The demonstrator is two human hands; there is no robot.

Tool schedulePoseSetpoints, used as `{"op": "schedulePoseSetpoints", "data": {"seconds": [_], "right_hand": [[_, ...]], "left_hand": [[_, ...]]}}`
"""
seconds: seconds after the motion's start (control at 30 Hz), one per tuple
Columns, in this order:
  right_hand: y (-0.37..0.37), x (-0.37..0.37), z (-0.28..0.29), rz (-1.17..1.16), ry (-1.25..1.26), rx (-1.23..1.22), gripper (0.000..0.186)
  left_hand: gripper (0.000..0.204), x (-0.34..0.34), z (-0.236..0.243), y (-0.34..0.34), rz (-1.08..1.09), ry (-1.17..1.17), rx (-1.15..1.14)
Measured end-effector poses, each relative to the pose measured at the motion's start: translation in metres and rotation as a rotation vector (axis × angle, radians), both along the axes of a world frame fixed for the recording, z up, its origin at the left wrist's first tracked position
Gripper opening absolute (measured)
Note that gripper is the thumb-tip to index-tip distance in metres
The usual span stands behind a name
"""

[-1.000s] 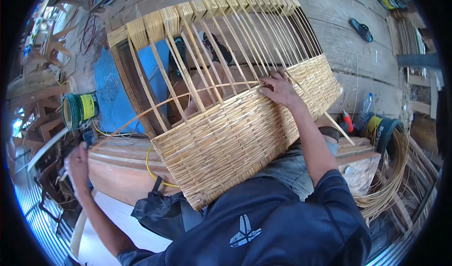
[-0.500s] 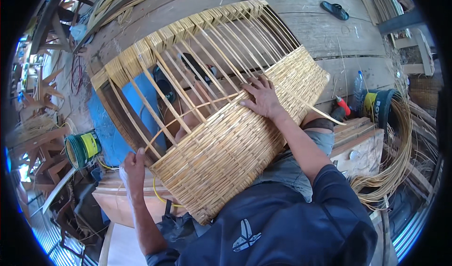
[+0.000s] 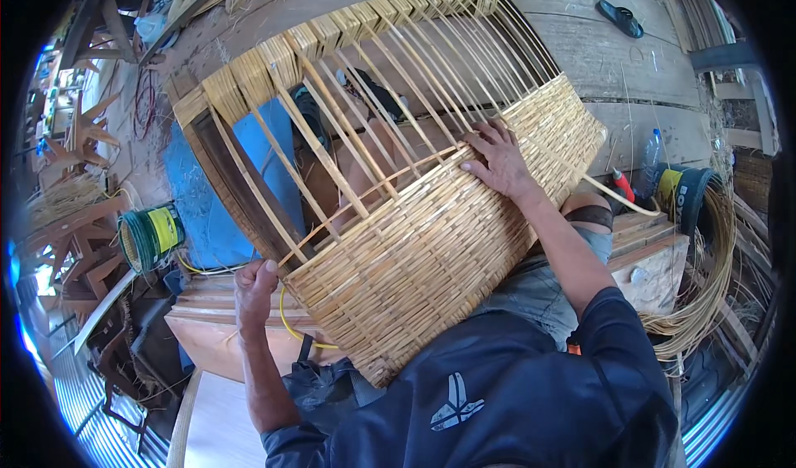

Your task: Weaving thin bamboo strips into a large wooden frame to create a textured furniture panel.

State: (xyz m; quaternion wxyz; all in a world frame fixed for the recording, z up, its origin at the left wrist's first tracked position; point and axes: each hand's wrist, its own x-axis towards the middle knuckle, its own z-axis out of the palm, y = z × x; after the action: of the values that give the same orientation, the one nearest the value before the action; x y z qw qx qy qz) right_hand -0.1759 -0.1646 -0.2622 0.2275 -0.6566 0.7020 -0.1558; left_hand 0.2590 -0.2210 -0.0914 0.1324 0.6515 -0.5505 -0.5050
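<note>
A half-woven rattan panel [image 3: 431, 244] lies tilted across my lap, its near part densely woven. Bare upright stakes [image 3: 398, 74] run from the weave to a wrapped far rail [image 3: 319, 41]. My left hand [image 3: 255, 290] is closed beside the panel's left edge, pinching the end of a thin rattan strip [image 3: 338, 213]. That strip threads among the stakes just beyond the woven edge. My right hand [image 3: 502, 160] rests on this edge with fingers apart, over the strip and the stake bases. A pale loose strand [image 3: 618, 193] sticks out past the panel's right side.
Wooden boards [image 3: 220, 331] lie under the panel. At right stand a dark green bucket [image 3: 681, 194], a clear bottle [image 3: 652, 155], a red-handled tool [image 3: 623, 186] and a rattan coil [image 3: 717, 281]. Another green bucket [image 3: 152, 236] is at left, a sandal [image 3: 619, 19] on the plank floor.
The thin strip bows less and lies closer to the woven edge. My left hand keeps its end, while my right hand stays on the weave. The whole view has shifted slightly.
</note>
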Motion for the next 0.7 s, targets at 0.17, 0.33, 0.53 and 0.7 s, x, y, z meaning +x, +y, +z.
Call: {"op": "schedulePoseSetpoints", "data": {"seconds": [0.17,0.33,0.53,0.7], "right_hand": [[0.002,0.022,0.020,-0.092,0.069,-0.188,0.053],[-0.003,0.069,0.039,0.103,-0.073,-0.159,0.044],[-0.010,0.074,0.060,0.067,-0.097,-0.256,0.041],[-0.019,0.126,0.080,0.169,-0.240,-0.201,0.039]], "left_hand": [[0.041,0.004,-0.012,0.005,0.039,0.126,-0.092],[0.042,0.003,-0.014,0.003,0.044,0.178,-0.090],[0.041,0.009,-0.010,0.003,-0.024,0.057,-0.071],[0.041,0.001,-0.004,0.007,-0.186,-0.071,-0.163]]}}
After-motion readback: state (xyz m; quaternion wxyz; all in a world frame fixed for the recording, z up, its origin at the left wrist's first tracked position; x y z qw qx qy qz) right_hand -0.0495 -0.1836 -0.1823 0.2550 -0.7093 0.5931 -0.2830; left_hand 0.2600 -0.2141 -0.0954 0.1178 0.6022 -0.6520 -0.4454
